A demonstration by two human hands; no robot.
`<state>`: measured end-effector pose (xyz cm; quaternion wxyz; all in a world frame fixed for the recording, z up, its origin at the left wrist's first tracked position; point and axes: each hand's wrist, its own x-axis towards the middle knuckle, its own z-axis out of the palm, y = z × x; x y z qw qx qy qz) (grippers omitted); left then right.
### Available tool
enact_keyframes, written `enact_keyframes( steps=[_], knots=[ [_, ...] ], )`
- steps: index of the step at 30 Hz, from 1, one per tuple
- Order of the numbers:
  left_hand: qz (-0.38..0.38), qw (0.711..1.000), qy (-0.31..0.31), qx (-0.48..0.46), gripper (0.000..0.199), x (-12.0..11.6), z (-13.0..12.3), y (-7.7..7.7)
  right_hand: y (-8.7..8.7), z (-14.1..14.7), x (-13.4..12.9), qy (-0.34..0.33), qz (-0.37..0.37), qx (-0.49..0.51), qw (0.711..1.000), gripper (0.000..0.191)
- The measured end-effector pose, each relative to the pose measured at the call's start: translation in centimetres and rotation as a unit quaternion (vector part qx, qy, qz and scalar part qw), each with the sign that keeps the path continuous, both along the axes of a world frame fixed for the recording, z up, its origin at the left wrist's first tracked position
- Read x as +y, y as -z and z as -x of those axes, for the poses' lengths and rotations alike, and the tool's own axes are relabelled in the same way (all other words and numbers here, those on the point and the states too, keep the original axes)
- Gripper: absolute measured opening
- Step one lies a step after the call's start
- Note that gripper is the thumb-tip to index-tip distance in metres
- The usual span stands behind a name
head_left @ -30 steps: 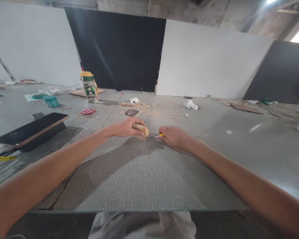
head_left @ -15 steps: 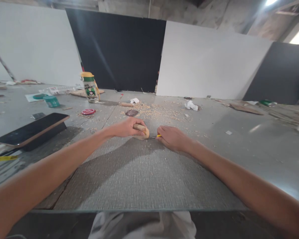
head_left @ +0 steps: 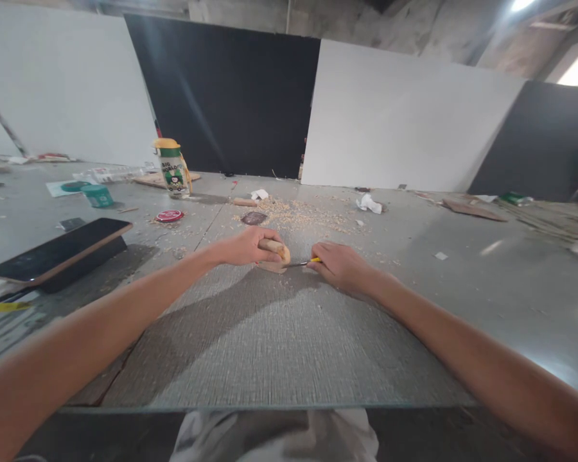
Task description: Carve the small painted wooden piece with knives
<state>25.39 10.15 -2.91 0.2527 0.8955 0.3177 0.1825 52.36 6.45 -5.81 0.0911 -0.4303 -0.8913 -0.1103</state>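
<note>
Near the middle of the table, my left hand (head_left: pixel 249 246) is closed around a pale piece of wood (head_left: pixel 273 247) with a rounded end. A flat light-brown scrap (head_left: pixel 273 266) lies beneath it on the table. My right hand (head_left: pixel 338 264), to the right, is closed on a thin tool (head_left: pixel 315 260) with a yellow handle. The tool's narrow metal shaft points left, its tip at the lower edge of the wood; whether the two touch is too small to tell.
Wood shavings (head_left: pixel 298 215) lie beyond my hands, near crumpled tissue (head_left: pixel 368 204) and a dark oval piece (head_left: pixel 253 218). Left stand a bottle (head_left: pixel 174 170), a teal jar (head_left: pixel 97 196), a red lid (head_left: pixel 170 215) and a propped phone (head_left: pixel 60 250).
My right hand has moved slightly right with the tool, and more of its metal shaft shows. My left hand still holds the wood at nearly the same spot.
</note>
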Motion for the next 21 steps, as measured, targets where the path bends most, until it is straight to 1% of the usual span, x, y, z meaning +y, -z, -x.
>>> enact_keyframes(
  steps=[3,6,9,13,17,21],
  knots=[
    [-0.001,1.000,0.000,-0.002,0.033,-0.1,0.0,0.0,0.1,0.6,-0.1,0.005,-0.011,-0.029,1.000,0.035],
    [-0.019,1.000,-0.007,-0.001,0.032,-0.1,-0.1,0.1,0.3,1.7,0.0,-0.001,-0.016,-0.066,0.998,0.033],
    [-0.024,1.000,-0.013,-0.005,0.031,-0.1,-0.3,0.2,0.3,2.3,0.1,-0.005,-0.009,-0.070,0.998,0.033],
    [-0.010,1.000,-0.013,-0.001,0.034,-0.1,-0.3,0.2,0.4,1.4,0.2,-0.013,-0.016,-0.039,0.999,0.032],
    [-0.006,1.000,-0.008,0.013,0.036,0.1,-0.2,0.2,0.6,0.4,0.3,-0.004,-0.021,-0.005,1.000,0.036],
    [-0.009,1.000,-0.008,0.001,0.037,0.2,-0.2,0.3,0.7,0.4,0.4,-0.003,-0.025,-0.011,1.000,0.035]
  ],
)
